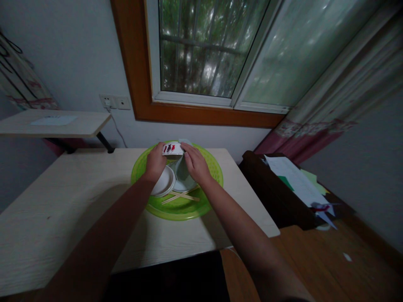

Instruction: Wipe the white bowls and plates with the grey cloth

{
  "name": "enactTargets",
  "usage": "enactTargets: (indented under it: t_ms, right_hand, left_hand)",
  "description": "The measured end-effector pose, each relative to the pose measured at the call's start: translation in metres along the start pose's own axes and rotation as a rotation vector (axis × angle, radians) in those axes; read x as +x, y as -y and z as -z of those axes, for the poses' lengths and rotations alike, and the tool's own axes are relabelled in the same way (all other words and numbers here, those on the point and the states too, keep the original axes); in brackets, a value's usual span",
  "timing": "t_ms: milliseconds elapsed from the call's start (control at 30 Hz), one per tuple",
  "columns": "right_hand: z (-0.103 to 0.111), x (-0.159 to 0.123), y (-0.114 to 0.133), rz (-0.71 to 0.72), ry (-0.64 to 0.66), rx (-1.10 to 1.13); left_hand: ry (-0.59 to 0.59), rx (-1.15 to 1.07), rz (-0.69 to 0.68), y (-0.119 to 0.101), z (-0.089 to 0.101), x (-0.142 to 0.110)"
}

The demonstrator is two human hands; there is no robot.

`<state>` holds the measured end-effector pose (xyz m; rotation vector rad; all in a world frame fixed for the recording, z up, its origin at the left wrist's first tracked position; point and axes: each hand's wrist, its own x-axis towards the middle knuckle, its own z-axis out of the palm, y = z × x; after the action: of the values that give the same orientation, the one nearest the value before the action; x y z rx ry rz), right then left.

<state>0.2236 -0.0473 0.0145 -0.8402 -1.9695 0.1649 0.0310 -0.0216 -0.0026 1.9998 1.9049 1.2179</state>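
Observation:
A white container (172,148) with red and dark print on its side is raised over the far half of a round green plastic tray (182,214). My left hand (156,162) grips it at the left edge, fingers closed. On its right side my right hand (197,164) has its fingertips and thumb against it. Below the hands, a white bowl (163,182) sits in the tray at left. A pale, glassy-looking vessel (182,168) stands beside it, partly hidden by my right hand. Several wooden chopsticks (181,195) lie crossed in front of them.
The tray rests on a light wooden table (78,209) against the wall under a window (204,50). A raised shelf (59,123) with a paper stands at the table's left. Right of the table, a dark brown piece of furniture (267,188) bears papers.

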Motion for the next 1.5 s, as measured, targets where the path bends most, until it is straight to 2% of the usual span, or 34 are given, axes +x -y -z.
enactTargets:
  t_ms: [167,367,567,667,833,1000,1100,1200,1367,1500]
  right_hand:
    - [-0.002,-0.001,-0.014,-0.189,-0.059,0.1]
    - [-0.01,-0.005,-0.035,-0.301,-0.14,0.329]
    - [-0.011,-0.005,-0.038,-0.381,-0.029,0.269]
    - [-0.01,-0.004,-0.035,-0.351,-0.016,0.223]
    - [-0.003,-0.002,-0.02,-0.176,-0.009,0.134]
    - [0.002,-0.001,0.001,0.03,0.096,0.018]
    - [0.0,-0.001,0.004,0.098,0.134,-0.029]
    - [-0.002,-0.001,-0.001,0.082,0.121,-0.018]
    - [-0.004,-0.001,-0.015,-0.036,0.082,0.029]
    - [-0.006,-0.003,-0.026,-0.139,0.072,-0.013]
  left_hand:
    - [0.01,-0.027,-0.022,-0.001,0.0,0.0]
    - [0.017,-0.052,-0.047,-0.001,-0.001,0.001]
    - [-0.012,-0.114,-0.047,0.0,-0.001,0.001]
    - [-0.012,-0.117,-0.043,0.0,-0.001,0.001]
    - [0.038,-0.068,-0.049,-0.002,-0.002,0.0]
    - [0.044,-0.072,-0.101,0.001,-0.005,0.0]
    - [0.048,-0.074,-0.118,0.002,-0.004,0.0]
    - [0.035,-0.081,-0.094,0.001,-0.002,0.0]
    - [0.001,-0.079,-0.018,0.003,0.0,0.001]
    - [-0.018,-0.083,-0.008,0.006,-0.001,0.002]
